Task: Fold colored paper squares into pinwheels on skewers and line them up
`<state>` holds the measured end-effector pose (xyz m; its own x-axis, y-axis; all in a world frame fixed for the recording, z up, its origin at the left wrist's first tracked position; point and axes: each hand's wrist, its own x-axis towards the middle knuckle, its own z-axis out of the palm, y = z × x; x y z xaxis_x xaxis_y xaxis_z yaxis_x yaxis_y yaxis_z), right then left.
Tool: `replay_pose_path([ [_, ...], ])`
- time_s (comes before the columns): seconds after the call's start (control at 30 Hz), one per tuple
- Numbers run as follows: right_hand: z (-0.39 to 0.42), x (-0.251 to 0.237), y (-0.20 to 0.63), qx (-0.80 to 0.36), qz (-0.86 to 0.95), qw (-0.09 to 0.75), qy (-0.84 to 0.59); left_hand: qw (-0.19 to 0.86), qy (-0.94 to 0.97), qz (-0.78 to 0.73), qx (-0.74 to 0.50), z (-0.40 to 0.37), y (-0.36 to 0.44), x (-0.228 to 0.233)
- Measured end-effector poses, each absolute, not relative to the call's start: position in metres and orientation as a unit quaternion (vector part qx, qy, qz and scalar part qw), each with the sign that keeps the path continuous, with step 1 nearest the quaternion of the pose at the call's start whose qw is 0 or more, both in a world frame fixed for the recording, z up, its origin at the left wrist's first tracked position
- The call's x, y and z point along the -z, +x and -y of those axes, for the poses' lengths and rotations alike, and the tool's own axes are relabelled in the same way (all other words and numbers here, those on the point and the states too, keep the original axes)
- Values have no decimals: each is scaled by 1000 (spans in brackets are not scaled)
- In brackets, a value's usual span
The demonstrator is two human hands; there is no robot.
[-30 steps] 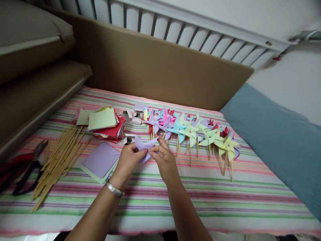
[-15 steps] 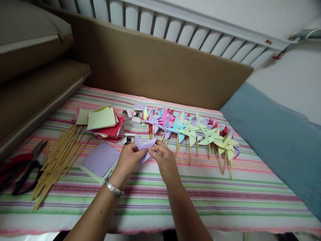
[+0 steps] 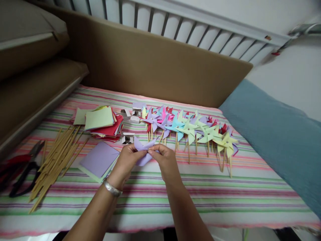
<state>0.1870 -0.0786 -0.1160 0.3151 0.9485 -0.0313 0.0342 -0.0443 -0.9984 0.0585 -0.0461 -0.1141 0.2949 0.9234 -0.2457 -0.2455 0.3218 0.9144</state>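
Between my two hands is a purple paper pinwheel (image 3: pixel 143 161), its blades folded in toward the middle, held just above the striped cloth. My left hand (image 3: pixel 129 159), with a silver bangle at the wrist, pinches its left side, thumb near the centre. On the other side my right hand (image 3: pixel 163 159) closes thumb and forefinger on the paper close to the centre; any small part between those fingertips is hidden. Just beyond my left hand stands a small open box (image 3: pixel 127 138) with metal bits in it. Purple and green paper squares (image 3: pixel 100 159) lie left of that hand.
Finished pinwheels on sticks (image 3: pixel 190 130) lie in a row at the right back. Leftward are wooden sticks (image 3: pixel 56 164), scissors (image 3: pixel 26 170) and a stack of coloured paper (image 3: pixel 100 118). More small boxes (image 3: pixel 132 113) sit behind. A brown board (image 3: pixel 150 67) borders the striped cloth (image 3: pixel 213 201).
The view has shifted slightly. Both hands keep their pinch on the purple pinwheel, whose lower blade shows a little more; the fingers have moved only slightly.
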Motion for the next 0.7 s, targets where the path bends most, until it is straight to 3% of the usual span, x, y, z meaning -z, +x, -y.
replay_pose_path([
  [0.7,78,119,190,-419,411,566,-579,695,408,-415,-422,47,58,111],
])
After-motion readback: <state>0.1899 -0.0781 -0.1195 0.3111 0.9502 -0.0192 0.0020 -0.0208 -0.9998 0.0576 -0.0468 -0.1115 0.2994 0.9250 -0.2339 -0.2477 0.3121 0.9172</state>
